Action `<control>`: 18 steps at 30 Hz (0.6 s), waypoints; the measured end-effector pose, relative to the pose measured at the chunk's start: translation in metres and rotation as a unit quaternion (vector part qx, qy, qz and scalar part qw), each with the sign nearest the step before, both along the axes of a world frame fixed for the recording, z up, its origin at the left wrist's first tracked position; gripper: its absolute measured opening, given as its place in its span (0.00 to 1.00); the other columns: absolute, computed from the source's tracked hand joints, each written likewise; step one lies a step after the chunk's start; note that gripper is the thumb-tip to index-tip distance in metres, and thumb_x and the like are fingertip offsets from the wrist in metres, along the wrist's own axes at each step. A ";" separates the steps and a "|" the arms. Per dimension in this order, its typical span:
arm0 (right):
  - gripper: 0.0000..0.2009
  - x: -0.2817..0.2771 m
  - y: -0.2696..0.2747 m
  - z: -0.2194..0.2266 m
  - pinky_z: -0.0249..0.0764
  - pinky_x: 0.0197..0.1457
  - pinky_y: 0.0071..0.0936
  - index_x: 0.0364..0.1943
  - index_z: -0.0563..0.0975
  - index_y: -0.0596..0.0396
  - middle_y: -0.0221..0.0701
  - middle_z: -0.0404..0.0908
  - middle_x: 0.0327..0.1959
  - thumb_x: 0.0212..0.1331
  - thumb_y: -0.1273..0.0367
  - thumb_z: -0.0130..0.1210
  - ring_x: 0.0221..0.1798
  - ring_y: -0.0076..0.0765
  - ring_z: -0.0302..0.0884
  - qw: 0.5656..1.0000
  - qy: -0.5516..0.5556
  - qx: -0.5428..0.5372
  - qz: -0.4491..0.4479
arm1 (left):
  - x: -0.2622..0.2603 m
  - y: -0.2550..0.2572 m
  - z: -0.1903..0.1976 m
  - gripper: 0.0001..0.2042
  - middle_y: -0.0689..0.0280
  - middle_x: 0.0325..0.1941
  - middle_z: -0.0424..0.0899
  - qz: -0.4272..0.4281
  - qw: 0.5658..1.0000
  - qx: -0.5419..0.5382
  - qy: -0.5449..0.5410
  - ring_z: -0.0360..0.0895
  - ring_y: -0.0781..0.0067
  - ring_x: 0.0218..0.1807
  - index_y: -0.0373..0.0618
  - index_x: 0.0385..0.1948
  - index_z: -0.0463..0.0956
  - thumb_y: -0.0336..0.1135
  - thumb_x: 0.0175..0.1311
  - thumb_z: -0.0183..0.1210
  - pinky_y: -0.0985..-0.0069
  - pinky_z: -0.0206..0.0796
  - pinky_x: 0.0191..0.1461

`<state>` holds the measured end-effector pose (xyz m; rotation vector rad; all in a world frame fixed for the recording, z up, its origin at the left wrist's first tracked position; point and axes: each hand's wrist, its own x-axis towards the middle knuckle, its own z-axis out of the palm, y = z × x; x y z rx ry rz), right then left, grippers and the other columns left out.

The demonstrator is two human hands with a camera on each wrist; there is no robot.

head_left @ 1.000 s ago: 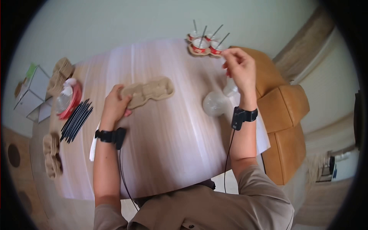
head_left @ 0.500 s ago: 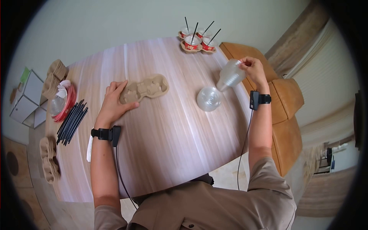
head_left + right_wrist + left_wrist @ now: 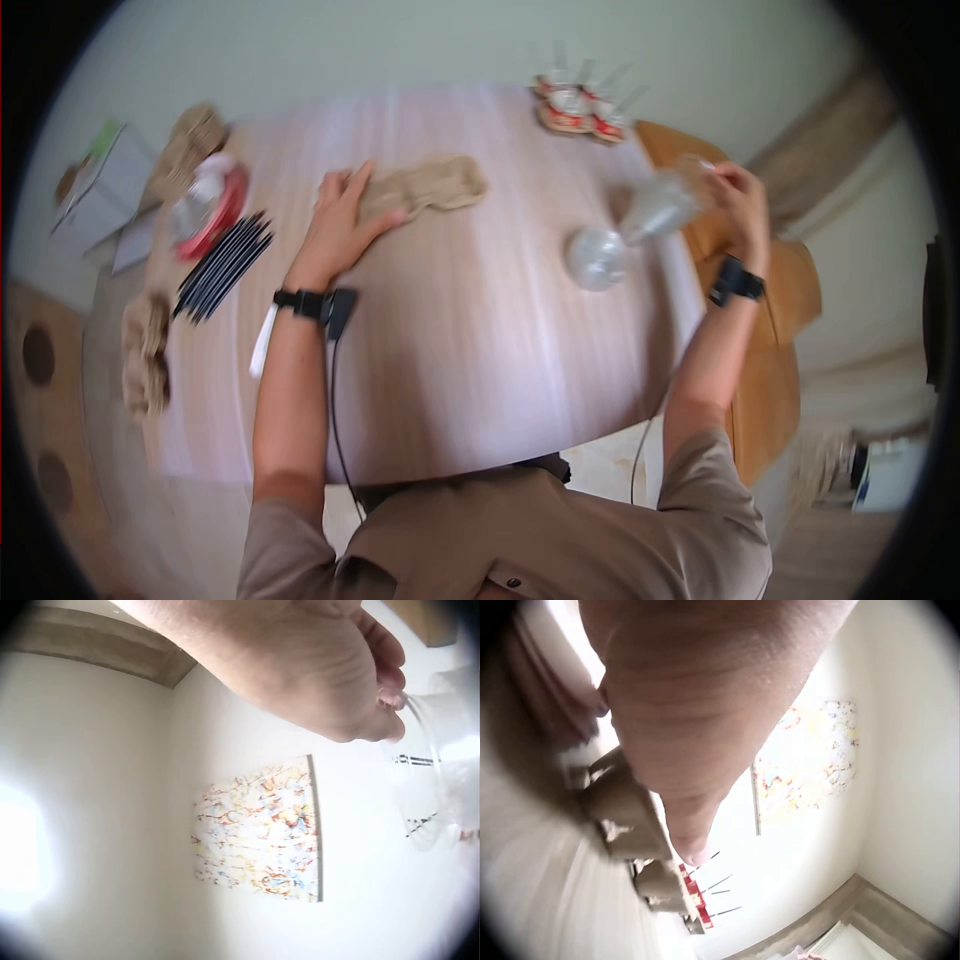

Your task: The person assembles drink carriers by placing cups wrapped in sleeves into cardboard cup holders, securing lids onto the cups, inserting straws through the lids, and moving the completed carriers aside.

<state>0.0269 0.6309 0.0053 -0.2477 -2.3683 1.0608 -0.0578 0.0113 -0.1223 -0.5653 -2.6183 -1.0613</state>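
In the head view my left hand [image 3: 340, 225] lies at the left end of a brown pulp cup carrier [image 3: 440, 186], fingers spread, with the thumb along its near edge. The left wrist view shows the carrier [image 3: 626, 817] from the side, beneath the extended digit. Over the table's right edge, my right hand [image 3: 740, 205] pinches the rim of a stack of clear plastic cups [image 3: 662, 203], which tilts with its narrow end toward the table. Just left of that end stands a round clear plastic item [image 3: 597, 259]. The cup rim [image 3: 420, 727] shows between fingertips in the right wrist view.
A filled carrier [image 3: 570, 118] with red-banded cups and black straws stands at the back right. Along the left lie black straws [image 3: 225, 265], a red ring-shaped bundle [image 3: 232, 205] with clear plastic, and stacked carriers [image 3: 190, 150]. A tan leather seat [image 3: 780, 290] adjoins the right edge.
My right hand has come to grip the clear cup stack, then drawn it to the right. The left hand has loosened from its curl on the carrier and spread its fingers.
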 end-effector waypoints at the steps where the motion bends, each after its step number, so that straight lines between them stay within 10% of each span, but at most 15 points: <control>1: 0.04 0.006 -0.002 0.008 0.67 0.37 0.20 0.43 0.90 0.52 0.18 0.85 0.34 0.76 0.68 0.69 0.35 0.14 0.74 0.999 0.015 -0.042 0.013 | 0.003 -0.007 0.011 0.46 0.47 0.71 0.78 0.018 0.999 0.029 -0.040 0.77 0.43 0.70 0.37 0.77 0.75 0.56 0.61 0.81 0.56 0.70 0.78; 8: 0.06 0.007 -0.129 0.041 0.68 0.41 0.17 0.48 0.89 0.52 0.19 0.88 0.41 0.81 0.66 0.66 0.38 0.14 0.75 0.984 0.120 -0.115 0.061 | 0.016 -0.064 0.057 0.38 0.43 0.56 0.92 0.088 0.955 -0.196 -0.204 0.90 0.43 0.60 0.33 0.55 0.88 0.49 0.42 0.89 0.56 0.82 0.63; 18: 0.06 -0.051 -0.296 -0.054 0.73 0.29 0.23 0.38 0.83 0.58 0.25 0.83 0.29 0.74 0.72 0.66 0.25 0.18 0.77 0.926 -0.142 -0.175 0.303 | 0.010 -0.049 0.047 0.29 0.43 0.50 0.94 0.076 0.942 -0.246 -0.213 0.92 0.41 0.54 0.33 0.45 0.91 0.40 0.41 0.90 0.54 0.83 0.60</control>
